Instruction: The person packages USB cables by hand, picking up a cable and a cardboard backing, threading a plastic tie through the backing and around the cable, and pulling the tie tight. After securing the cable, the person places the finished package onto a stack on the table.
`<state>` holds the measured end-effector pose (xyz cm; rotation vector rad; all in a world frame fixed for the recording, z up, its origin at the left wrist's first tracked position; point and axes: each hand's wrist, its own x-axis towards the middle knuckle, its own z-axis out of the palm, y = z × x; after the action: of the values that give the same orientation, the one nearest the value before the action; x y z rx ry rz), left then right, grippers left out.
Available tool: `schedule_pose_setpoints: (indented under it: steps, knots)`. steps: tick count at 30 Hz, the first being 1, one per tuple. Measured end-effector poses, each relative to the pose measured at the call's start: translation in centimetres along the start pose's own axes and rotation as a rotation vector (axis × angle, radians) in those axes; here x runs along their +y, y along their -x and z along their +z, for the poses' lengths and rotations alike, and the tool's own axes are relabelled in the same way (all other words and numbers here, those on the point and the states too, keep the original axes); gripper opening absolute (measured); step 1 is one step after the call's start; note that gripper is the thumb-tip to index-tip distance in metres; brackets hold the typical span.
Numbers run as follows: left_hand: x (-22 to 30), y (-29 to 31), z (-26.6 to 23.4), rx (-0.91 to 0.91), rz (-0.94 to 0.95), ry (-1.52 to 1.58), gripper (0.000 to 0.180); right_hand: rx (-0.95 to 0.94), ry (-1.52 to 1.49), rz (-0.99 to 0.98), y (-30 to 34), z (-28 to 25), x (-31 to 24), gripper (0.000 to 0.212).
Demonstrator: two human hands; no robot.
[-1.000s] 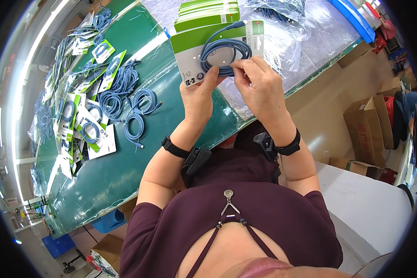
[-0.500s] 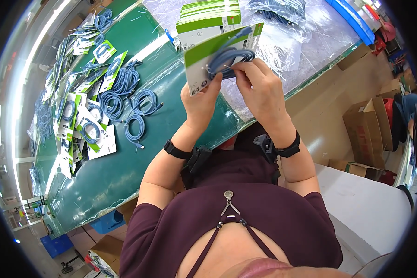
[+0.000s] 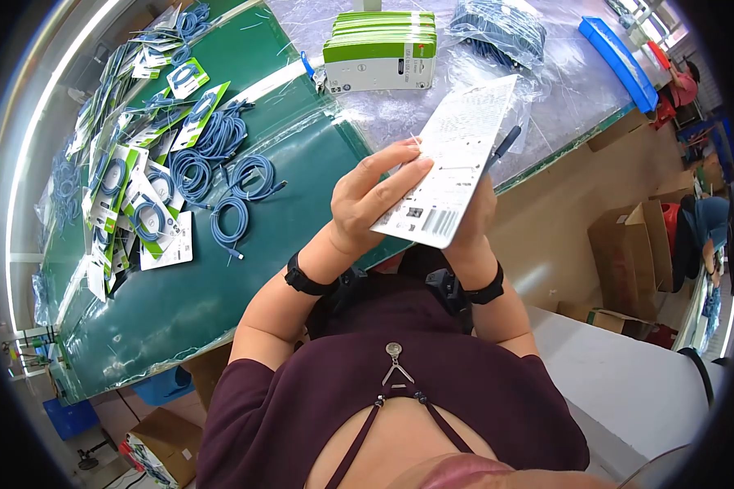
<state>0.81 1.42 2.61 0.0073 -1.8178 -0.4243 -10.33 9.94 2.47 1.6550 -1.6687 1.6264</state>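
A cardboard packaging card (image 3: pixel 465 138) is raised in front of me, tilted, its white printed back toward me. From behind its right edge sticks the dark plug end of a blue cable (image 3: pixel 507 143); the rest of the coil is hidden. My left hand (image 3: pixel 375 196) is closed at the card's left edge, two fingers lying over the back and the thumb out of sight. A thin whitish tie end shows near those fingertips. My right hand (image 3: pixel 479 216) grips the card from the far side, with most of its fingers hidden.
On the green table (image 3: pixel 285 236) at left lie loose coiled blue cables (image 3: pixel 230 222) and a heap of carded cables (image 3: pixel 151 216). Ahead stand a stack of green-white cards (image 3: pixel 379 61), bagged cables (image 3: pixel 497 33) and a blue tray (image 3: pixel 618 65). Open cartons (image 3: pixel 624 253) are on the floor at right.
The card has turned over, from its green-white front with the cable coil to its printed back, and come lower and rightward. My right hand has gone behind it; my left fingers now lie over its back.
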Motion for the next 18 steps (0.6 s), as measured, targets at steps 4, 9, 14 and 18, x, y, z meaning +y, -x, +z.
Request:
schedule_pose_setpoints:
  steps: [4, 9, 14, 18]
  knots:
    - [0.0, -0.1, -0.2, -0.025, -0.054, -0.046, 0.038, 0.026, -0.311, 0.157, 0.7, 0.7, 0.7, 0.033]
    - [0.2, -1.0, -1.6, -0.089, 0.190, -0.085, 0.037, 0.035, -1.081, 0.609, 2.1, 0.6, 0.4, 0.032]
    - [0.6, -1.3, -2.0, -0.125, 0.111, -0.038, 0.031, -0.151, -0.577, 0.196, 0.5, -2.3, -0.3, 0.023]
    - [1.3, -0.9, -2.1, 0.069, -0.670, 0.373, 0.023, -0.157, -0.330, -0.067, 1.4, -4.4, 2.3, 0.019]
